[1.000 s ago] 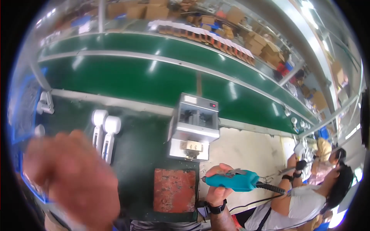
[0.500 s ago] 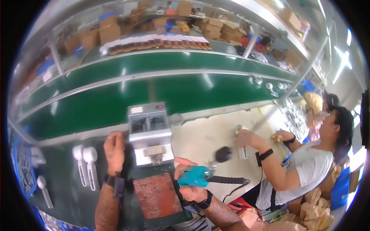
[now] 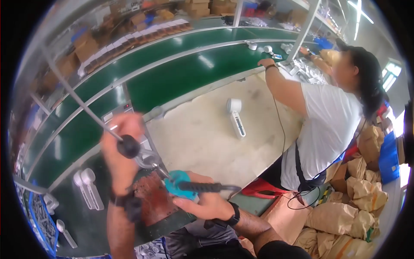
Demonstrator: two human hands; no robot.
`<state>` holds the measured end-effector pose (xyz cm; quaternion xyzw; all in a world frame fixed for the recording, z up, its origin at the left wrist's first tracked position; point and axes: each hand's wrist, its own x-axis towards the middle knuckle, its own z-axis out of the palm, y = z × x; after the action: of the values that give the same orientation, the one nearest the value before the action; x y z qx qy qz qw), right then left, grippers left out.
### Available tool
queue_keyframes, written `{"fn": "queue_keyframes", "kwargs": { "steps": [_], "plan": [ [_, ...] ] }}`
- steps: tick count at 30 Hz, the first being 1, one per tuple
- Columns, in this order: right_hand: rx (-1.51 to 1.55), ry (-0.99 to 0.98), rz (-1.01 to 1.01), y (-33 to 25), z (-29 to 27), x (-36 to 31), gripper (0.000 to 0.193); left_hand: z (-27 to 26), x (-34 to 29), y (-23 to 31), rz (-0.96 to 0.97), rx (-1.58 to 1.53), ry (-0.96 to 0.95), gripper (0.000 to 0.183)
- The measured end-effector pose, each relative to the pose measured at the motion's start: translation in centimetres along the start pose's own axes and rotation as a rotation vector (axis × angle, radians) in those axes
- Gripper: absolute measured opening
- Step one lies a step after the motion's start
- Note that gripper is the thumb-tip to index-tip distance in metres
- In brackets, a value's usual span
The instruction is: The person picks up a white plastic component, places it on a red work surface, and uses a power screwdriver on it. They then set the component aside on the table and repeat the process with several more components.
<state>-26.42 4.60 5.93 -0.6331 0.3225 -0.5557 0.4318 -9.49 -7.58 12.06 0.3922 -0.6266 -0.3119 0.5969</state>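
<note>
My right hand (image 3: 205,203) is wrapped round a teal tool with a black ribbed cable end, which looks like an electric screwdriver (image 3: 177,183). A metal hook (image 3: 151,163) sits at its upper end, by a black ball (image 3: 128,146) on a thin rod. My left hand (image 3: 123,136) is raised behind that ball and blurred by motion; whether it grips anything is unclear. It largely hides a grey box-shaped machine (image 3: 113,113). Below lies a worn red mat (image 3: 153,203), partly covered by my hands.
Two white round-headed pieces with long handles (image 3: 89,190) lie at left, a smaller one (image 3: 65,233) nearer, beside a blue bin (image 3: 43,220). Another such piece (image 3: 236,118) rests on the pale board (image 3: 194,129). A co-worker (image 3: 327,116) reaches toward the green conveyor (image 3: 172,82).
The view has swung right. My left hand has risen from beside the machine to in front of it. The co-worker's hand has left the white piece and stretched to the conveyor.
</note>
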Motion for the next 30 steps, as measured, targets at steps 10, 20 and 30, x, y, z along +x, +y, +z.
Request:
{"fn": "queue_keyframes", "kwargs": {
  "steps": [10,20,30],
  "plan": [
    [0.007,0.127,0.235,-3.8,-0.5,-6.9,0.047,21.6,-1.0,-8.8,-0.111,0.635,-0.526,0.06],
    [-0.214,0.184,0.072,-2.4,-1.8,-7.8,0.054,18.0,-2.6,-10.4,-0.145,0.357,-0.471,0.029],
    [-0.057,0.32,0.212,-0.3,0.7,-2.7,0.08,-3.6,-10.0,-2.8,0.045,0.533,-0.595,0.022]
  ]
}}
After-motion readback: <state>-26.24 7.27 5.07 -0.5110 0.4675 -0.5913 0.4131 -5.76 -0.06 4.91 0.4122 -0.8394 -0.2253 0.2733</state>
